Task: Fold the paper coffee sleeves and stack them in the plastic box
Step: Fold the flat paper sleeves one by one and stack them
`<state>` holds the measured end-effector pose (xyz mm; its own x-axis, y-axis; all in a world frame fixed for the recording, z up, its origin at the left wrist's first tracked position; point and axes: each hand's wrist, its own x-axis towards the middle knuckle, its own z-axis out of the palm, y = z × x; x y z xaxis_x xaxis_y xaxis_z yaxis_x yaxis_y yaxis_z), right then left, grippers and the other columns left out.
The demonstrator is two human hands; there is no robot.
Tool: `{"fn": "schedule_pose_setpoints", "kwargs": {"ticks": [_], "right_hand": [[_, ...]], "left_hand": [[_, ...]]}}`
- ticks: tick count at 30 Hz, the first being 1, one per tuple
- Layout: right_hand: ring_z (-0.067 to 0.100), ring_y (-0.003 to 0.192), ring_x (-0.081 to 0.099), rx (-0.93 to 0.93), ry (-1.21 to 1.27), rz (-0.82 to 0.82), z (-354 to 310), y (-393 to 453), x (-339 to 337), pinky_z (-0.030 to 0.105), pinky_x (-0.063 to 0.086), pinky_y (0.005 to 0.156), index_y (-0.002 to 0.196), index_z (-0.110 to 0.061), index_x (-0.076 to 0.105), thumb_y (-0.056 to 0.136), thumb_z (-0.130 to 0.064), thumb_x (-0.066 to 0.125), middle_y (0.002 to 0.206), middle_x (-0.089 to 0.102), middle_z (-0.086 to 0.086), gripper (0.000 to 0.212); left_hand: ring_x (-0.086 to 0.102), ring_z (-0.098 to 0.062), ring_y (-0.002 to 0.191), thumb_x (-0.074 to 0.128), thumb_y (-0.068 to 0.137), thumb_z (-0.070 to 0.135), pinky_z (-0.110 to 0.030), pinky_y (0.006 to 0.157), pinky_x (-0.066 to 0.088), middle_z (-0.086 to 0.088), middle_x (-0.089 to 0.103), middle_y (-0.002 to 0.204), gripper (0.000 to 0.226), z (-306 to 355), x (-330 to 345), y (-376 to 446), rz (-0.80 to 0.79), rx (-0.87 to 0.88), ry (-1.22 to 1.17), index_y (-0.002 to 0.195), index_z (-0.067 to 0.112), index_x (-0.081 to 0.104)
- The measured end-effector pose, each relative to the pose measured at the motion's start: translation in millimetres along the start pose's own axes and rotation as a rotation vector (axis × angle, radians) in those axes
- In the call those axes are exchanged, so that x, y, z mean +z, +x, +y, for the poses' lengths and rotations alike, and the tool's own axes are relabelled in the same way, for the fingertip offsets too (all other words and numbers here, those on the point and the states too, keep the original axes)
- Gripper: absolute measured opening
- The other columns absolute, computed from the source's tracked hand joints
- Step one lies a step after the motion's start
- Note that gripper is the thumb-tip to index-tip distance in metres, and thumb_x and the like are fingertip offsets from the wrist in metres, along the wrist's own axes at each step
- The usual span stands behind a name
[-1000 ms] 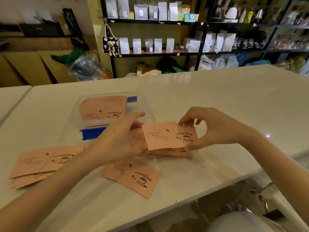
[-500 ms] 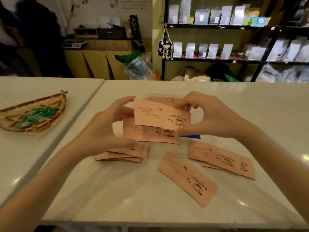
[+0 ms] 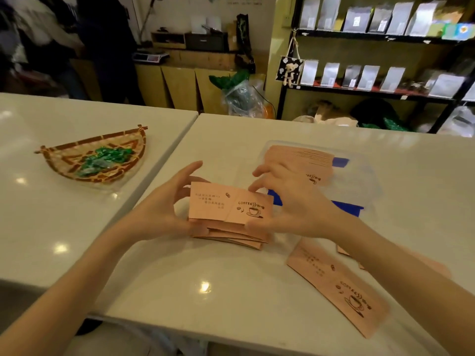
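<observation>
Head view first, and the only one we have: we see both hands at the middle of a white table (image 3: 231, 291). Our left hand (image 3: 164, 214) grips the left end of a pink paper sleeve (image 3: 228, 205), thumb below and fingers behind. Our right hand (image 3: 290, 209) pinches the sleeve's right end near the printed coffee cup; that hand is blurred, so its upper fingers are hard to read. The sleeve sits just above a small pile of sleeves (image 3: 231, 236) lying on the table; we cannot tell whether it touches the pile.

Farther away and to the right stands the clear plastic box (image 3: 359, 181), with a stack of folded sleeves (image 3: 295, 158) inside and blue clips at its edges. Nearer us on the right a flat sleeve (image 3: 336, 286) lies printed side up, with more sleeves partly hidden behind our right forearm.

On a second table (image 3: 64, 227) to the left rests a woven basket (image 3: 95, 160) holding green wrapped pieces.
</observation>
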<state>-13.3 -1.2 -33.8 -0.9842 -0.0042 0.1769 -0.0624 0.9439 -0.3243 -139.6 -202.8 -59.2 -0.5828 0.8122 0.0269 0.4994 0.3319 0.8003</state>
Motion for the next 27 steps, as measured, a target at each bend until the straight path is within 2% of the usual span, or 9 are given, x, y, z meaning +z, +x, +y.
{"fn": "schedule_pose_setpoints", "kwargs": {"ticks": [4, 6, 8, 11, 14, 17, 20, 23, 27], "right_hand": [[0.011, 0.129, 0.015, -0.021, -0.067, -0.033, 0.7, -0.8, 11.3, 0.037, 0.017, 0.106, 0.115, -0.026, 0.053, 0.067, -0.057, 0.063, 0.138, 0.035, -0.005, 0.058], [0.010, 0.130, 0.007, -0.032, -0.083, -0.033, 2.4, -1.7, 15.4, 0.035, 0.009, 0.108, 0.117, -0.024, 0.054, 0.068, -0.057, 0.063, 0.141, 0.033, -0.004, 0.059], [0.008, 0.131, 0.002, -0.052, -0.104, -0.030, 4.8, -2.4, 18.6, 0.029, -0.001, 0.106, 0.117, -0.024, 0.054, 0.070, -0.057, 0.061, 0.144, 0.030, -0.003, 0.058], [0.006, 0.131, -0.003, -0.065, -0.138, -0.051, 8.0, -4.2, 21.5, 0.027, -0.014, 0.102, 0.119, -0.024, 0.053, 0.073, -0.059, 0.056, 0.147, 0.025, -0.002, 0.059], [0.003, 0.130, -0.007, -0.068, -0.145, -0.067, 11.4, -7.9, 21.4, 0.028, -0.018, 0.101, 0.124, -0.026, 0.048, 0.074, -0.062, 0.051, 0.150, 0.019, -0.003, 0.062], [0.003, 0.132, -0.005, -0.049, -0.121, -0.034, 14.4, -17.0, 12.7, 0.029, -0.013, 0.105, 0.126, -0.029, 0.045, 0.075, -0.062, 0.050, 0.150, 0.019, -0.007, 0.061], [0.008, 0.134, 0.016, -0.044, -0.023, 0.036, 19.3, -35.4, -5.4, 0.029, 0.008, 0.109, 0.122, -0.029, 0.049, 0.078, -0.058, 0.049, 0.143, 0.037, -0.006, 0.053], [0.001, 0.120, 0.038, 0.040, 0.095, 0.091, 30.1, -60.9, -26.5, 0.018, 0.030, 0.099, 0.118, -0.031, 0.050, 0.077, -0.056, 0.053, 0.128, 0.051, -0.013, 0.049], [-0.005, 0.106, 0.045, 0.196, 0.122, 0.144, 51.6, -96.4, -45.9, 0.008, 0.034, 0.084, 0.118, -0.033, 0.049, 0.078, -0.044, 0.058, 0.113, 0.050, -0.022, 0.043]], "left_hand": [[0.039, -0.006, 0.120, 0.081, 0.057, 0.019, -0.031, 0.104, 0.032, 0.027, 0.039, 0.120, 0.103, -5.8, 4.8, 0.1, -0.008, -0.016, 0.067, 0.129, 0.046, 0.012], [0.037, 0.000, 0.120, 0.081, 0.057, 0.023, -0.029, 0.105, 0.032, 0.027, 0.038, 0.122, 0.100, -5.5, 4.2, -0.3, -0.020, -0.010, 0.087, 0.129, 0.044, 0.015], [0.030, 0.005, 0.120, 0.080, 0.058, 0.029, -0.028, 0.106, 0.029, 0.025, 0.034, 0.129, 0.094, -3.0, 3.3, 0.2, -0.047, -0.004, 0.155, 0.129, 0.043, 0.020], [0.018, -0.005, 0.130, 0.077, 0.056, 0.046, -0.031, 0.109, 0.016, 0.020, 0.024, 0.139, 0.091, 3.9, 0.0, 1.9, -0.165, -0.051, 0.331, 0.128, 0.045, 0.022], [0.009, -0.007, 0.135, 0.058, 0.051, 0.070, -0.033, 0.111, 0.002, 0.019, 0.019, 0.143, 0.091, 20.8, 1.2, 5.7, -0.236, -0.020, 0.482, 0.130, 0.043, 0.024], [0.021, -0.001, 0.126, 0.047, 0.065, 0.070, -0.019, 0.103, 0.019, 0.018, 0.029, 0.140, 0.071, 45.3, 11.3, 11.2, -0.212, 0.080, 0.461, 0.128, 0.038, 0.034], [0.032, 0.010, 0.110, 0.039, 0.072, 0.070, -0.005, 0.088, 0.028, 0.018, 0.042, 0.132, 0.060, 70.3, 27.7, 18.3, -0.230, 0.233, 0.451, 0.124, 0.038, 0.041], [0.039, 0.009, 0.109, 0.035, 0.076, 0.067, -0.012, 0.090, 0.034, 0.019, 0.049, 0.124, 0.052, 93.3, 50.9, 25.3, -0.281, 0.351, 0.435, 0.119, 0.040, 0.045], [0.024, 0.003, 0.127, 0.038, 0.077, 0.063, -0.025, 0.106, 0.027, 0.020, 0.029, 0.142, 0.057, 107.4, 87.8, 35.5, -0.339, 0.476, 0.500, 0.130, 0.043, 0.030]]}}
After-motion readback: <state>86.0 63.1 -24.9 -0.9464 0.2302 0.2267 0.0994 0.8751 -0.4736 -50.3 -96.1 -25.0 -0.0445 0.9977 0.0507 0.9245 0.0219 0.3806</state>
